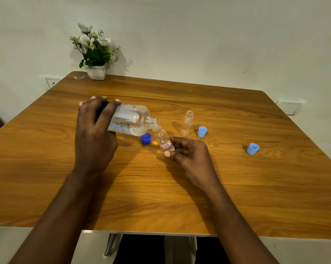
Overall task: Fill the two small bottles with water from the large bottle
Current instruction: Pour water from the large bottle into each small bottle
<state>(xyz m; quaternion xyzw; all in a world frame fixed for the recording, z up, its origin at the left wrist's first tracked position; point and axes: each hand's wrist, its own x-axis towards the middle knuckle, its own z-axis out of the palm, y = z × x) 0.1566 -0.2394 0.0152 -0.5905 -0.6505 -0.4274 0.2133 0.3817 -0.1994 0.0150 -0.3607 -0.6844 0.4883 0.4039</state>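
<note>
Left hand (96,134): clasps tipped large bottle (130,121). Right hand (187,151): pinches labelled small bottle (163,140), mouth at the large bottle's neck.

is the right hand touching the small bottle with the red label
Touching. The head view shows the right hand pinching the base of the labelled small bottle, thumb and fingertips pressed against it.

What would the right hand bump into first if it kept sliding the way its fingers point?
Probably the dark blue plastic cap: the right hand, pinching the small labelled clear bottle, points left toward it. Depth is uncertain.
</note>
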